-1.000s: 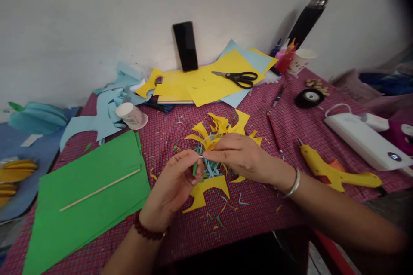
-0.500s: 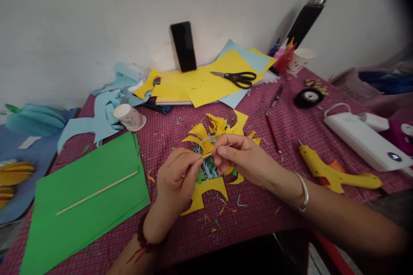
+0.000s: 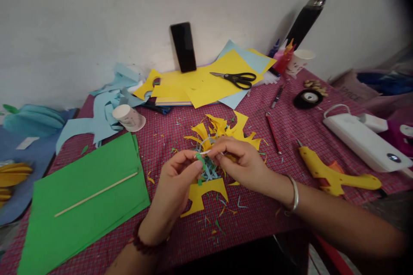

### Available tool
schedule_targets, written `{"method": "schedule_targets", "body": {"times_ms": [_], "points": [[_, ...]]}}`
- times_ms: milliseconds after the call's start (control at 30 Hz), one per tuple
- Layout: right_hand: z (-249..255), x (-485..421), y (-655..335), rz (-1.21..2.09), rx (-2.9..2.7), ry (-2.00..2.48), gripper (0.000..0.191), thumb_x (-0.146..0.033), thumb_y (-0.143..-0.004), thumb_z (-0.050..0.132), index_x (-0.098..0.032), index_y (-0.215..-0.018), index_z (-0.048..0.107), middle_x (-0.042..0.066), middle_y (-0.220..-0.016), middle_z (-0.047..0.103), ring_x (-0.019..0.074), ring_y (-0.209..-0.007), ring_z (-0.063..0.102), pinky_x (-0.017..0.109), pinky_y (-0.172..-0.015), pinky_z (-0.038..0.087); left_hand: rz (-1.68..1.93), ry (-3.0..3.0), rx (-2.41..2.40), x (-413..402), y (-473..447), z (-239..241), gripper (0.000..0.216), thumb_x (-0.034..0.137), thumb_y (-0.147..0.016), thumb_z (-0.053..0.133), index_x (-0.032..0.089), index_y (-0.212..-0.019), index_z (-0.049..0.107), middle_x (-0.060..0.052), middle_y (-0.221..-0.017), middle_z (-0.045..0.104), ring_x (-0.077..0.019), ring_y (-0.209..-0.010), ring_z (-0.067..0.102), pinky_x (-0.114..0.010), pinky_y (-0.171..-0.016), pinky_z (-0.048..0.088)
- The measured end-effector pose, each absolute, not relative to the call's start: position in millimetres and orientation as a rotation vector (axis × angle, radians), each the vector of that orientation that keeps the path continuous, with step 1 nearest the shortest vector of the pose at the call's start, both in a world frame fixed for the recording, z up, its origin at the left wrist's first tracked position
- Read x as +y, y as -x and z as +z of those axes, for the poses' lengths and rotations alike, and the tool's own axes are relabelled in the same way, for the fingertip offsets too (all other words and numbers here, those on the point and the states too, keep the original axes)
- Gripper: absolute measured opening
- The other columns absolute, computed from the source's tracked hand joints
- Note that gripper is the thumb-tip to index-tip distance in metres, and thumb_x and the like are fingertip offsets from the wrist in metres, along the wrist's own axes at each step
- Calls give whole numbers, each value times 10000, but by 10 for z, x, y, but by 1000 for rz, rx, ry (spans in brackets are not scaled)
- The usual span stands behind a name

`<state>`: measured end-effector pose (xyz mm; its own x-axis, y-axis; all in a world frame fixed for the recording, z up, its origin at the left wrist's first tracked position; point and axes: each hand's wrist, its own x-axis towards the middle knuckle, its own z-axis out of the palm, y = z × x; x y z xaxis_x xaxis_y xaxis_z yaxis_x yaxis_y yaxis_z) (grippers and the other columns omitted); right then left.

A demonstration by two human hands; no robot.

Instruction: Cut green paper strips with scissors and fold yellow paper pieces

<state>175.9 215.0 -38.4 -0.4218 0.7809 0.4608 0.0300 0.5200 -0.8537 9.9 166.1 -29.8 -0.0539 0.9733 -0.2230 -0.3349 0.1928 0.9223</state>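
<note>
Over the middle of the table, my left hand (image 3: 177, 180) is closed in a pinch at a small green paper strip (image 3: 199, 161). My right hand (image 3: 240, 161), also pinching, grips a thin white stick-like piece (image 3: 204, 152) whose left end meets the green strip; its right part is hidden by my fingers. Beneath both hands lies a heap of yellow paper scraps (image 3: 209, 189) mixed with thin blue shreds (image 3: 210, 172). Left of my left hand, a wooden stick (image 3: 97, 194) rests on green paper sheets (image 3: 80, 227).
Scissors (image 3: 238, 79) lie on yellow sheets (image 3: 206, 84) at the back. A phone (image 3: 183, 47) leans on the wall. Right are a red pen (image 3: 273, 132), a yellow glue gun (image 3: 335, 174), tape (image 3: 308, 98) and a white power bank (image 3: 364, 139). A paper cup (image 3: 128, 117) stands left.
My hands have shifted slightly and turned the thin piece; a green strip now shows at my left fingertips. The right fingers have moved a little left and closer in.
</note>
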Motion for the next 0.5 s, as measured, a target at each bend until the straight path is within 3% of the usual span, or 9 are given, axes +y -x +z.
{"method": "schedule_targets", "body": {"times_ms": [167, 300, 400, 500], "points": [[-411, 2144, -1784, 806, -1970, 600, 272, -14, -849, 468, -205, -940, 638, 18, -856, 645, 124, -815, 614, 269, -725, 492, 1263, -710, 1082, 1686, -86, -266, 186, 312, -744, 705, 157, -647, 668, 14, -559, 582, -75, -519, 489, -194, -498, 380], [-405, 2147, -1803, 771, -2081, 566, 289, -17, -870, 439, -218, -988, 611, 31, -900, 626, 140, -846, 600, 292, -743, 499, 1186, -641, 1144, 1715, -54, -278, 219, 311, -695, 743, 157, -592, 624, 32, -499, 550, -61, -460, 450, -195, -464, 338], [-361, 2152, -1818, 658, -2172, 609, 272, -51, -853, 505, -226, -1034, 609, 69, -1061, 605, 193, -1015, 573, 373, -858, 485, 1181, -560, 1113, 1733, -32, -281, 228, 310, -654, 772, 159, -588, 613, 40, -491, 545, -59, -455, 448, -194, -470, 344], [-313, 2137, -1822, 428, -2276, 669, 267, -112, -846, 590, -233, -1084, 608, 92, -1244, 554, 248, -1195, 489, 478, -1019, 369, 1185, -512, 1107, 1737, -49, -296, 244, 311, -633, 780, 159, -575, 598, 43, -479, 542, -57, -441, 441, -191, -464, 336]]}}
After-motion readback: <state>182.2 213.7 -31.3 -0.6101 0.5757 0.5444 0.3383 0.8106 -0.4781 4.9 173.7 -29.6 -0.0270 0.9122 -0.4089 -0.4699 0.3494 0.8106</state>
